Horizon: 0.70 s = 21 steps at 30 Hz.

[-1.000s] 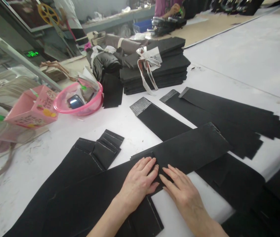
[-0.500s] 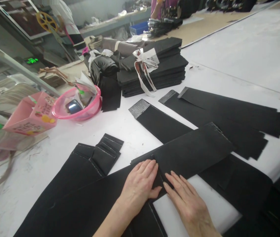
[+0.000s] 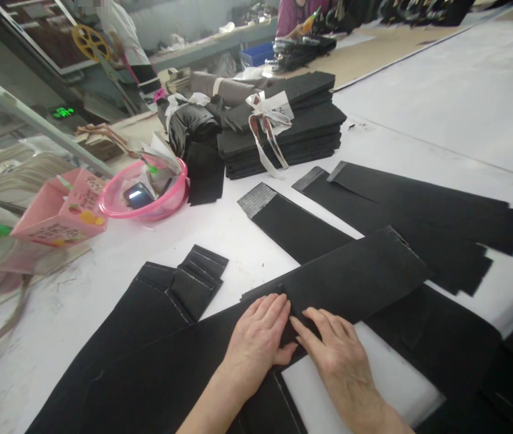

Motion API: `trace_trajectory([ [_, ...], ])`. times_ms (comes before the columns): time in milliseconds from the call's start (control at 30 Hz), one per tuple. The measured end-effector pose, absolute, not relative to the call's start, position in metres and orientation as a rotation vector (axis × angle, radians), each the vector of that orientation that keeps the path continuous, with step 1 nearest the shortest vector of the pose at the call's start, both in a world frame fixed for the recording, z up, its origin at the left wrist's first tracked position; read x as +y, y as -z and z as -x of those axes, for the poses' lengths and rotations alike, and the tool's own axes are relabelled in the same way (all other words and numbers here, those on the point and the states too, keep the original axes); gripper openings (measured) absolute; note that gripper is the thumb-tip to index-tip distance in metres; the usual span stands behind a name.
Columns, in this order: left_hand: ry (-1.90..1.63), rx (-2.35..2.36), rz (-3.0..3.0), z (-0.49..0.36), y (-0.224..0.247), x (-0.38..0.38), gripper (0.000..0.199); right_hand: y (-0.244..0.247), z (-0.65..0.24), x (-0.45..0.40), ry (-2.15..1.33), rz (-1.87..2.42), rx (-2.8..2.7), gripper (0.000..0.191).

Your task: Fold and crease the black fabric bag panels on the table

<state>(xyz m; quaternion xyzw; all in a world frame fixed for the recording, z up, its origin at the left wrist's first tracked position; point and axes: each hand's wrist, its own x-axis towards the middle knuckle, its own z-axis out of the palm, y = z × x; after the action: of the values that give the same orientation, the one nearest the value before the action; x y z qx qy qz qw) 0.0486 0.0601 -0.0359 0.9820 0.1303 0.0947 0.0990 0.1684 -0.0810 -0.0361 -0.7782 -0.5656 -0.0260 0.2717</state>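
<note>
Both hands lay open and flat, left hand (image 3: 258, 337) and right hand (image 3: 335, 355) touching on the strip (image 3: 355, 277) edge; bare worktop (image 3: 256, 241) lay beyond.

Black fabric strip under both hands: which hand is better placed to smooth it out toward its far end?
Probably the right hand: it lies on the side where the black fabric strip runs off; the left hand rests flat near the fold.
</note>
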Motion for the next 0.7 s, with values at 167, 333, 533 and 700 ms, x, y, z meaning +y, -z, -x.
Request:
trace_trajectory([
  [167, -0.264, 0.370, -2.916, -0.049, 0.032, 0.061, 0.058, 0.033, -0.167, -0.091, 0.067, 2.038, -1.537, 0.031],
  [333, -0.296, 0.362, -2.905, -0.049, 0.032, 0.062, 0.057, 0.032, -0.167, -0.104, 0.089, 2.013, -1.589, 0.034],
  [533, -0.276, 0.375, -2.858, -0.048, 0.030, 0.061, 0.056, 0.034, -0.166, -0.119, 0.087, 1.973, -1.638, 0.030],
  [700, -0.252, 0.416, -2.790, -0.046, 0.023, 0.059, 0.054, 0.021, -0.168, -0.122, -0.069, 1.978, -1.455, 0.015],
])
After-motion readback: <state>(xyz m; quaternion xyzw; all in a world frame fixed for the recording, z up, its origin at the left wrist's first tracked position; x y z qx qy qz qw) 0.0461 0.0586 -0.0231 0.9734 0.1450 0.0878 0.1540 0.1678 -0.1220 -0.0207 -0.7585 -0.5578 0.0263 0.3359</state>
